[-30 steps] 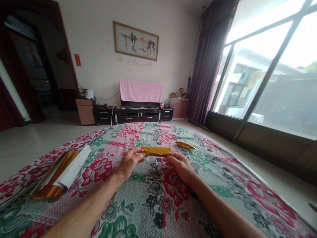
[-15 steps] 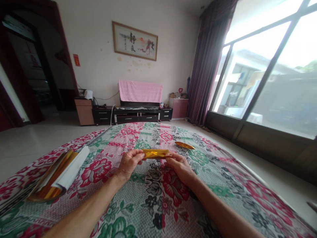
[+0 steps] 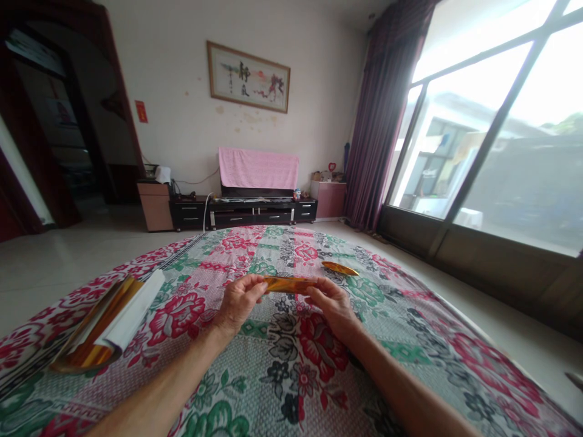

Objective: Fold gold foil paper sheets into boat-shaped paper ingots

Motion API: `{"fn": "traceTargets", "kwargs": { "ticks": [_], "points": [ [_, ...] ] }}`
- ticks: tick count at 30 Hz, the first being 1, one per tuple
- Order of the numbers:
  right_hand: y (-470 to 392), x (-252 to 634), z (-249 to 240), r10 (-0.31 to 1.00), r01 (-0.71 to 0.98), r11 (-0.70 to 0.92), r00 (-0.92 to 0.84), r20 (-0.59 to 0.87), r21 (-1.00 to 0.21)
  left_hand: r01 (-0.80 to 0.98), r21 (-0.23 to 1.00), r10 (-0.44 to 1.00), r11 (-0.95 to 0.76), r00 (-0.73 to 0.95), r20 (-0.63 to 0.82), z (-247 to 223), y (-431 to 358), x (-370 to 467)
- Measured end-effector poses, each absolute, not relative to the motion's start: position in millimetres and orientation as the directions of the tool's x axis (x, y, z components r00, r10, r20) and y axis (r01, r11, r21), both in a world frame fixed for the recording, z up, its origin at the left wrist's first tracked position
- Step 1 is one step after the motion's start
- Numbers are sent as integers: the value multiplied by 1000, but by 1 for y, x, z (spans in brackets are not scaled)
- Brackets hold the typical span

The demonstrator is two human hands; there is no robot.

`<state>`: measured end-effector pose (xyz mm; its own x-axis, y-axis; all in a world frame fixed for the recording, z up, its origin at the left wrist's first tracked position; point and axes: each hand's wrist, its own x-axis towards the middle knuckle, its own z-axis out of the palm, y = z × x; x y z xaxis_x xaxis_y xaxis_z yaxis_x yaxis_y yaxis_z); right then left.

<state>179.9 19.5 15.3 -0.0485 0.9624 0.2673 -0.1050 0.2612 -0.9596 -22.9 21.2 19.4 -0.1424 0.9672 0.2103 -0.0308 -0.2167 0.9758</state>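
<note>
The folded gold foil strip (image 3: 288,284) runs crosswise between the left hand (image 3: 241,298) and the right hand (image 3: 333,301), each grip pinching one end, neither nearer its middle.

"静" on framed picture (image 3: 248,77) — rest unreadable

A long, narrow strip of glossy gold foil paper (image 3: 288,284) stretches nearly level from side to side, its left end pinched in the left hand (image 3: 240,298) and its right end in the right hand (image 3: 333,300). Darker amber patches mark its shiny surface; its folds are too small to make out.
</note>
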Motion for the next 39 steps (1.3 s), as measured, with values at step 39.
{"fn": "traceTargets", "kwargs": {
  "ticks": [39],
  "points": [
    [20, 178, 15, 947, -66, 320, 22, 319, -945, 57, 967, 953, -248, -167, 254, 16, 22, -26]
  ]
}}
